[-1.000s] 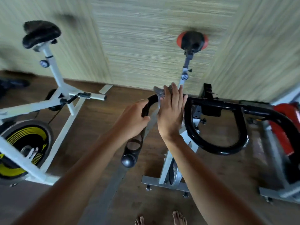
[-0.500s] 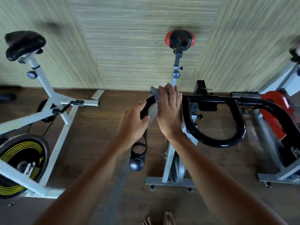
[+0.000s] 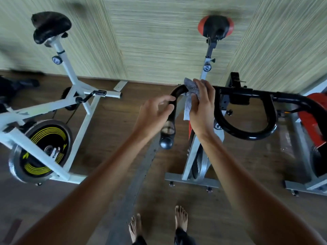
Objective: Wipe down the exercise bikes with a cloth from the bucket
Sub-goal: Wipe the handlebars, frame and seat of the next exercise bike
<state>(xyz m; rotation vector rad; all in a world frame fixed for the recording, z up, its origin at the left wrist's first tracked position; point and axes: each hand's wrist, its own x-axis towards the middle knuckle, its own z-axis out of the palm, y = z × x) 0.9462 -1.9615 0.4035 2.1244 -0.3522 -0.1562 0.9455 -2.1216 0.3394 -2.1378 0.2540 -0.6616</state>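
A grey exercise bike (image 3: 192,156) with a red and black saddle (image 3: 215,26) stands before me. Its black handlebar (image 3: 247,133) loops toward me. My right hand (image 3: 201,106) holds a grey cloth (image 3: 190,96) against the top of the bar's left bend, fingers curled over it. My left hand (image 3: 154,115) has relaxed fingers around the left grip (image 3: 171,119), the fingertips touching the bar. The bucket is not in view.
A white bike (image 3: 58,106) with a black saddle and yellow-striped flywheel (image 3: 42,149) stands to the left. A red and grey bike (image 3: 313,124) sits at the right edge. A woven wall (image 3: 159,41) lies behind; my bare feet (image 3: 157,221) stand on the wooden floor.
My left hand has loosened from the left grip, fingers spreading. My right hand has curled over the cloth and shifted slightly right along the bar. The view has swung a little.
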